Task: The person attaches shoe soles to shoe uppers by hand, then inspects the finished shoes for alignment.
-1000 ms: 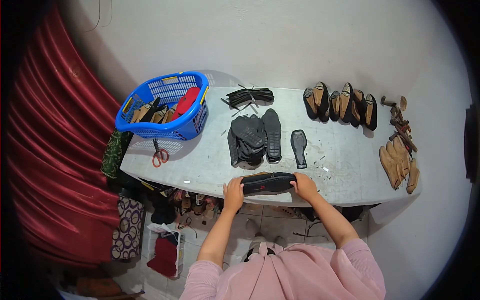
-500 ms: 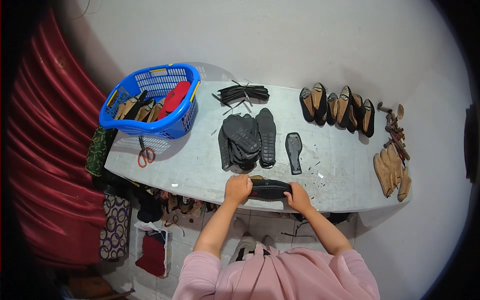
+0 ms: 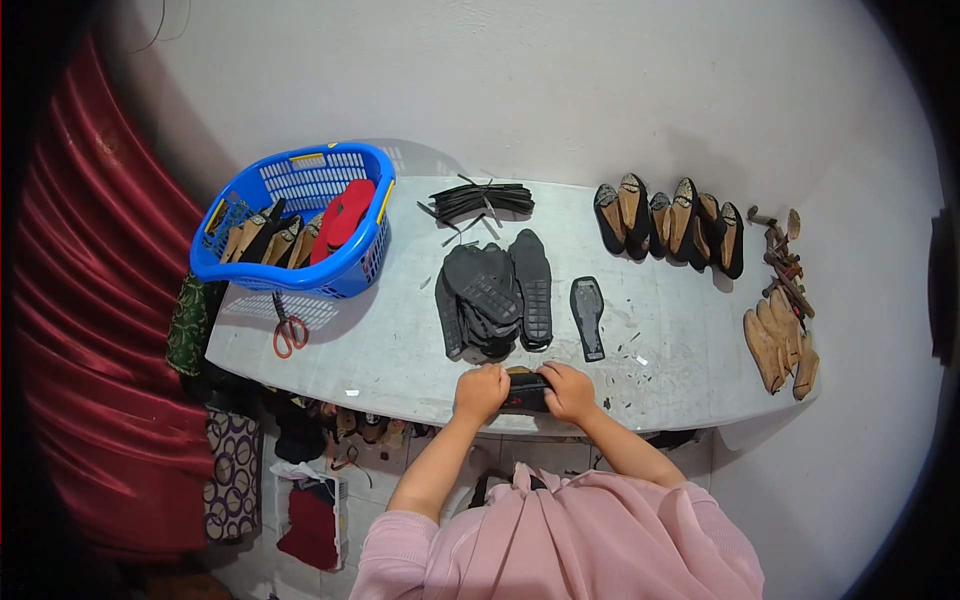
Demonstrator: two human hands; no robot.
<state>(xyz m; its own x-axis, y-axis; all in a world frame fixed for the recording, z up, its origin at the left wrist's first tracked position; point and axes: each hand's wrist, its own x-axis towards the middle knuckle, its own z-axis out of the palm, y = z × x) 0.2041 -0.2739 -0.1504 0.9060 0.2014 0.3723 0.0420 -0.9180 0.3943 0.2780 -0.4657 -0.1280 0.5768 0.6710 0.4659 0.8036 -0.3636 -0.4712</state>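
At the table's near edge, a black shoe [image 3: 524,393] lies sideways between my two hands. My left hand [image 3: 482,391] is closed around one end of it. Close by, my right hand [image 3: 570,392] grips the shoe from the other side, its fingers bent over the top. Most of the shoe is covered by my fingers; a tan strip shows along its upper edge. Just beyond my hands sits a pile of black shoe soles [image 3: 485,290]. One single sole [image 3: 588,318] lies flat to the right of the pile.
A blue basket [image 3: 300,275] with shoes and red pieces stands at the left, red-handled scissors [image 3: 289,335] below it. Black strips [image 3: 483,200] lie at the back. Finished-looking black shoes [image 3: 685,225], wooden shoe lasts [image 3: 775,345] and hand tools [image 3: 783,255] occupy the right side.
My right hand has moved left along the shoe, closer to my left hand, and covers more of it. The whole view has shifted slightly.
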